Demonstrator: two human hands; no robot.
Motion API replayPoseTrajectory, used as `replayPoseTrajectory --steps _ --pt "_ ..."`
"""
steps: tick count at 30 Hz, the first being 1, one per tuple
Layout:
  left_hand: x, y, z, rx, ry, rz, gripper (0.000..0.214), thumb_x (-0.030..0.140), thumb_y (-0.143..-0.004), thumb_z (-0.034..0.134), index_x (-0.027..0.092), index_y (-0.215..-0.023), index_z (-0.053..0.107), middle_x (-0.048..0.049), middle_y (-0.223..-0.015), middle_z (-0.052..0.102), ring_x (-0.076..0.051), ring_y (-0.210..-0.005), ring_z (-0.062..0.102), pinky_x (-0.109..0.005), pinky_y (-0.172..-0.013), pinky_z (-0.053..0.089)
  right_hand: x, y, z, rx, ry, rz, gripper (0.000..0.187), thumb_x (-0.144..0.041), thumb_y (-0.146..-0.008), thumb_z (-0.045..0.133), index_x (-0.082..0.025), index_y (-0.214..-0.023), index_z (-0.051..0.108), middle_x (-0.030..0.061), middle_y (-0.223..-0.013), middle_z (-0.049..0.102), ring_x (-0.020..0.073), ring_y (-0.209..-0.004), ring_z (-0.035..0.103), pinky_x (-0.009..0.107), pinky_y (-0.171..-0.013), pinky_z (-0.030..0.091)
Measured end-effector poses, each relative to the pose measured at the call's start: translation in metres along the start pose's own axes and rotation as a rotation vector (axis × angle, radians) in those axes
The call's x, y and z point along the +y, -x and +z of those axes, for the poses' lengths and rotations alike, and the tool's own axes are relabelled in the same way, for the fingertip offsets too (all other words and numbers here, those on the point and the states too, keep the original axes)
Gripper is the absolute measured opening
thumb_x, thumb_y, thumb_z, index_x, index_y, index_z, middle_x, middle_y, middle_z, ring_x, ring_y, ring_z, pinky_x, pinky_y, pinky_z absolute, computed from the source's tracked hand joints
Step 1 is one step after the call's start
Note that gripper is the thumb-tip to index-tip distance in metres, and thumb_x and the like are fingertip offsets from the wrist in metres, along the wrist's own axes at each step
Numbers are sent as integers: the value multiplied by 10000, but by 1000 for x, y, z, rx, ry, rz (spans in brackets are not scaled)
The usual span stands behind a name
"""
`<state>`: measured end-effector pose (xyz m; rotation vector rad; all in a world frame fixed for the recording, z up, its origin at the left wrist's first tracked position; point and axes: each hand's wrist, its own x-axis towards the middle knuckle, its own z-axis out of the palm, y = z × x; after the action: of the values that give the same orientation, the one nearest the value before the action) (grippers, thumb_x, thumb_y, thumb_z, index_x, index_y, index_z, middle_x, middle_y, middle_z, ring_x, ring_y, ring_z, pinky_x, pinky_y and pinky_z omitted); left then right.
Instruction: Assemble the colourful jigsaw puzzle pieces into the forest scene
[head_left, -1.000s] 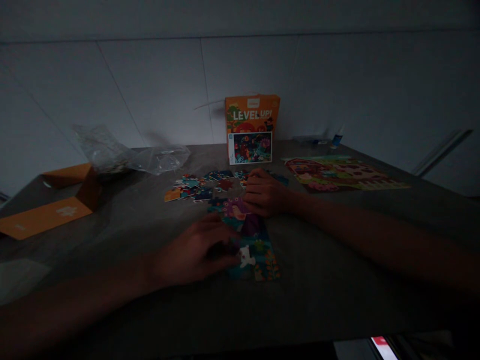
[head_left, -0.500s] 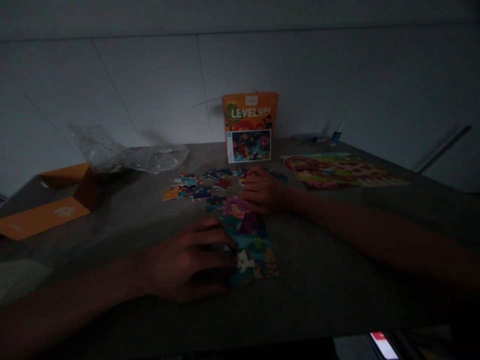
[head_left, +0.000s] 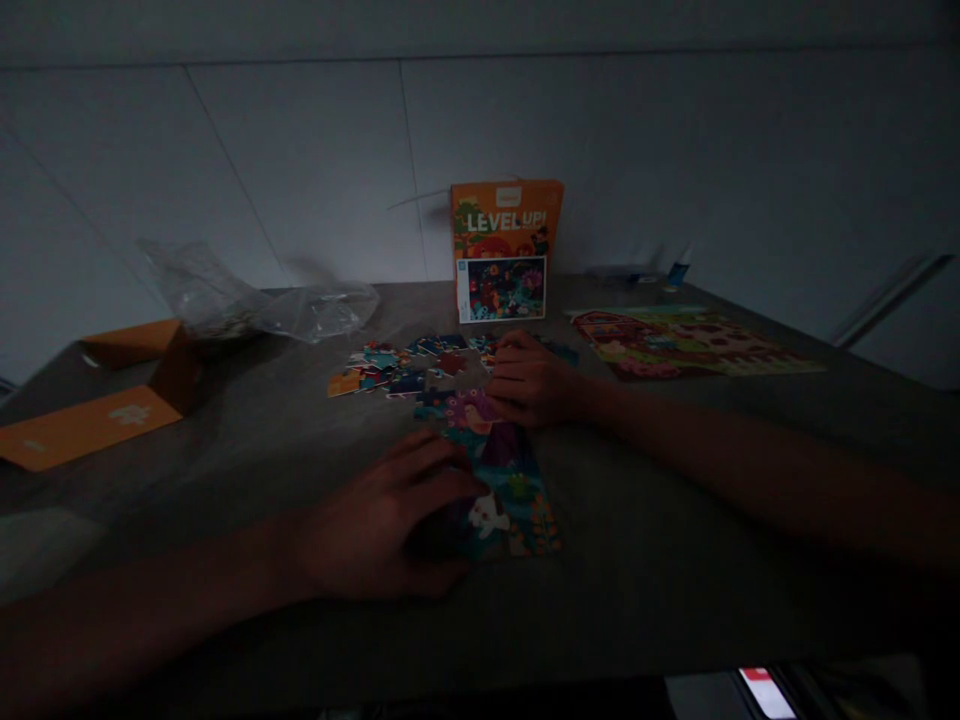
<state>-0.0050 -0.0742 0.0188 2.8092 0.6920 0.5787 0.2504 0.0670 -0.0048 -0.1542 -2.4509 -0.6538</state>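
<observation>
A partly joined jigsaw puzzle (head_left: 517,486) lies on the dark table in front of me, showing a white animal, a purple creature and plants. Over its lower left edge is my left hand (head_left: 397,515), thumb and fingers apart, index fingertip near the white animal. My right hand (head_left: 529,382) rests at the puzzle's upper right, its fingers curled close together. Whether a piece is under those fingertips is hidden. Loose puzzle pieces (head_left: 379,362) lie in a heap beyond the joined part, several overlapping, some partly behind my right hand.
An orange puzzle box (head_left: 506,235) with a picture card (head_left: 501,290) stands at the back. To the right lies a farm puzzle (head_left: 697,343), with a small bottle (head_left: 677,272) behind it. On the left are clear plastic bags (head_left: 319,312) and an orange box sleeve (head_left: 97,430).
My left hand's fingers have spread wider, the index finger reaching further right and the thumb lower. My right hand stays at the puzzle's upper right. The view has shifted slightly.
</observation>
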Motion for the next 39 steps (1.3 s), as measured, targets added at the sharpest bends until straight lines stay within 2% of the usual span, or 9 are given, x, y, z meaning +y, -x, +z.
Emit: replayPoseTrajectory --steps 3,6,11,14,18,22,26,32,39 --pt "-4 3 1 44 12 -2 564 249 -815 779 224 -1333 557 -99 -1285 605 -256 -1173 611 -370 -977 571 -10 -11 -10 -83 -276 89 302 -293 -985 532 -182 -722 630 4 -655 609 157 -699 518 370 -801 378" --pt "-10 5 1 61 48 -14 519 190 -874 703 241 -1354 510 -99 -1301 579 -229 -1171 627 -338 -951 588 -26 -24 -22 -342 -669 93 345 -373 -1017 520 -171 -762 633 -8 -685 619 122 -654 521 297 -706 389" --pt "-21 1 0 132 79 -18 384 202 -926 660 232 -1283 521 -102 -1288 593 -224 -1188 622 -348 -989 567 -48 -34 -28 -385 -861 153 288 -366 -997 566 -168 -797 627 -3 -739 647 117 -684 543 272 -696 409" --pt "-38 -2 -8 235 15 -120 295 295 -936 643 222 -1214 574 -93 -1236 631 -239 -1139 637 -371 -989 552 -39 -31 -22 -252 -661 358 284 -308 -1001 513 -174 -768 605 16 -746 628 138 -693 528 284 -674 391" --pt "-87 1 -33 455 -217 -595 327 314 -923 513 173 -1190 639 -118 -1195 651 -276 -1095 646 -414 -987 543 -5 -16 -11 -102 -95 730 289 -275 -986 494 -166 -747 613 71 -749 622 202 -747 522 344 -720 377" --pt "-139 15 -56 240 -389 -1032 514 273 -868 497 98 -1333 630 -199 -1364 608 -332 -1174 641 -437 -1018 524 19 9 6 -217 120 833 268 -263 -972 520 -126 -831 703 156 -947 678 263 -924 568 389 -848 419" --pt "-158 21 -57 71 -355 -1062 510 446 -908 505 79 -1192 716 -204 -1165 726 -364 -1072 687 -423 -910 554 24 26 22 -268 103 900 305 -327 -979 539 -133 -862 744 150 -974 662 268 -966 577 398 -858 456" --pt "-152 17 -50 -158 -514 -918 624 601 -955 320 154 -933 756 -189 -970 743 -380 -1109 666 -454 -952 525 20 30 28 -201 164 1003 326 -452 -935 625 -158 -845 732 156 -994 628 309 -984 579 462 -853 483" --pt "-149 16 -41 113 -506 -929 760 657 -890 462 74 -1356 606 -235 -1316 652 -387 -1260 598 -476 -1043 496 17 27 25 -163 206 1005 320 -468 -883 671 -159 -964 686 170 -1038 629 349 -1029 584 494 -871 487"
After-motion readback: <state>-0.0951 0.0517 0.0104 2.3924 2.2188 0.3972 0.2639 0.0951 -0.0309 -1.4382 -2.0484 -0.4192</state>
